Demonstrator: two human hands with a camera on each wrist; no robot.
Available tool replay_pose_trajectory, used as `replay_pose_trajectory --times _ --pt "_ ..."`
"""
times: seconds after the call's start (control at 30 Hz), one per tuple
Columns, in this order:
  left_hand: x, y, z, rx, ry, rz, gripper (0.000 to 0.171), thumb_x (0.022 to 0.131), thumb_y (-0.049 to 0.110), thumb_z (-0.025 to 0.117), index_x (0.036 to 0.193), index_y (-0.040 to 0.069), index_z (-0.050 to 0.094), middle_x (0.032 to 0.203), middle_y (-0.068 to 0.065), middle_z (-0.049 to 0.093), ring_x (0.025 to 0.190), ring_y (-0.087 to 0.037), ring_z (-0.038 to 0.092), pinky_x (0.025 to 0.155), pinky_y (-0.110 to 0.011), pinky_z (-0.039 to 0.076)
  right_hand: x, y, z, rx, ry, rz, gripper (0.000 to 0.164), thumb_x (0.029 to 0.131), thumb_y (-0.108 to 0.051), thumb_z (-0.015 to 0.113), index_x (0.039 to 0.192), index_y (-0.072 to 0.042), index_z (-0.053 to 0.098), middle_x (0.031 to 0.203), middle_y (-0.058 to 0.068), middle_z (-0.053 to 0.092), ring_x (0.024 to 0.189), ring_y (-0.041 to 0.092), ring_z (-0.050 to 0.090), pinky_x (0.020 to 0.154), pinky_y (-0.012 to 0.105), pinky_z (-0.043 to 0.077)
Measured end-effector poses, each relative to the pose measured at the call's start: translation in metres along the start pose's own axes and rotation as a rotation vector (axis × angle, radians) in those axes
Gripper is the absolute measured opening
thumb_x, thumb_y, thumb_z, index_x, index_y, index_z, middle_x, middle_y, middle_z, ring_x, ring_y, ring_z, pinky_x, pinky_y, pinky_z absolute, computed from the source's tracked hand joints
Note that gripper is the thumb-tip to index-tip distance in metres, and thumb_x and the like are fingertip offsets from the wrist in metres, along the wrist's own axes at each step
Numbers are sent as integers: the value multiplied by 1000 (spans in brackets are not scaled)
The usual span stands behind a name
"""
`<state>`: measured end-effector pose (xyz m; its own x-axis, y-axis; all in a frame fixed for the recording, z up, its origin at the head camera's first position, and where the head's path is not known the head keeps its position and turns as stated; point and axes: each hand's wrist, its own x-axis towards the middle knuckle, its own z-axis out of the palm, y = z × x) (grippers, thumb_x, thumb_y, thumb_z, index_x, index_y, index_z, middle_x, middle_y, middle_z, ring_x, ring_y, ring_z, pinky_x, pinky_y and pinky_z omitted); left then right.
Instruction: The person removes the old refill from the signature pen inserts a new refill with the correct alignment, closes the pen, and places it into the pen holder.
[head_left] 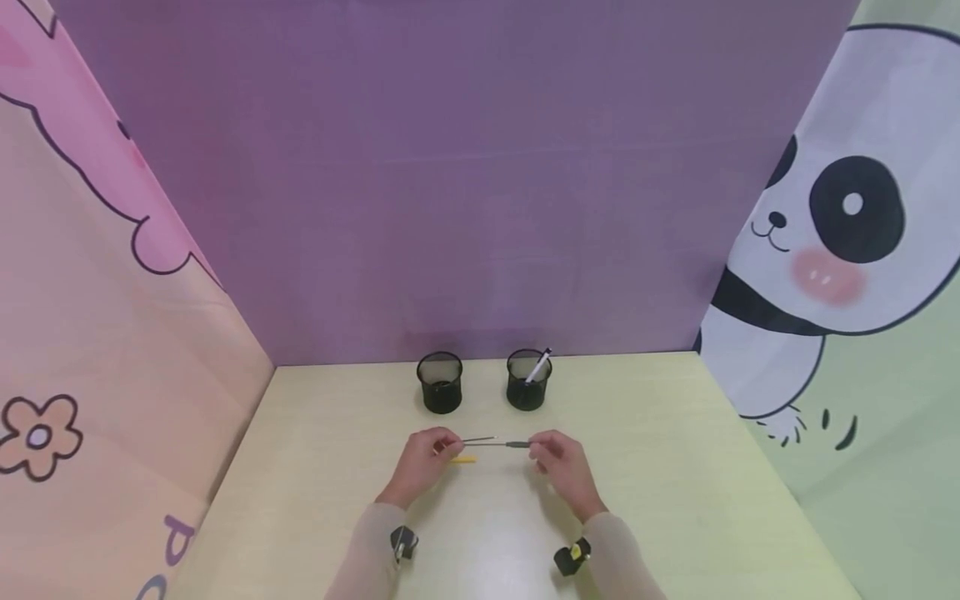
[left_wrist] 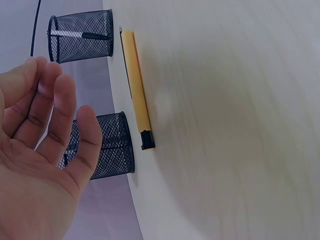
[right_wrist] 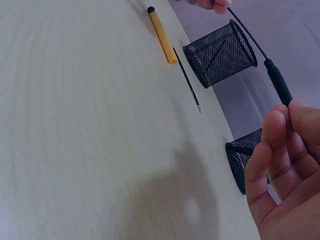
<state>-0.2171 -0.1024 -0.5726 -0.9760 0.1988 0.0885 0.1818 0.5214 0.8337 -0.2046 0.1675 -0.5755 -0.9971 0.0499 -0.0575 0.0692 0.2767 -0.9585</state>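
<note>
A thin dark rod like a pen refill [head_left: 486,445] runs level between the hands, its right end in a ribbed black pen grip [right_wrist: 280,85]. My left hand [head_left: 420,458] pinches the rod's left end between thumb and fingertips. With thumb and index finger, my right hand [head_left: 566,462] holds the black grip. Its other fingers are loosely bent. On the table beyond the hands lies another refill [right_wrist: 189,82], dark with a silvery tip. Beside it rests a yellow pen barrel [left_wrist: 136,85], black at one end; in the head view the left hand partly covers it.
Two black mesh cups stand behind the hands, a left cup [head_left: 441,398] and a right cup [head_left: 527,397]. A white and black pen [head_left: 537,367] leans in the right one. The purple back wall [head_left: 480,208] rises at the table's far edge, with printed side walls.
</note>
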Motion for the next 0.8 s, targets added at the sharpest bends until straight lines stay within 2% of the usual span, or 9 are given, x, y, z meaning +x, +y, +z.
replay_pose_trajectory --times 0.23,0.47,0.8 --pt "0 0 4 -15 -28 -15 7 98 25 68 98 20 74 90 7 70 85 -11 59 76 -26 49 0 3 4 1 -27 -1 12 95 -12 69 105 -6 72 90 6 72 75 19 63 71 31 54" --pt "-1 6 5 -9 -26 -2 11 98 21 68 102 13 74 91 6 71 84 -11 59 74 -25 50 0 5 5 9 -34 -6 12 95 -12 70 105 -6 73 89 6 71 74 19 63 70 31 53" --pt "1 8 7 5 -38 13 8 98 22 68 100 17 75 91 6 72 83 -11 59 72 -23 49 -1 6 6 -3 -44 -36 12 96 -14 70 105 -6 72 88 6 71 72 16 63 68 29 53"
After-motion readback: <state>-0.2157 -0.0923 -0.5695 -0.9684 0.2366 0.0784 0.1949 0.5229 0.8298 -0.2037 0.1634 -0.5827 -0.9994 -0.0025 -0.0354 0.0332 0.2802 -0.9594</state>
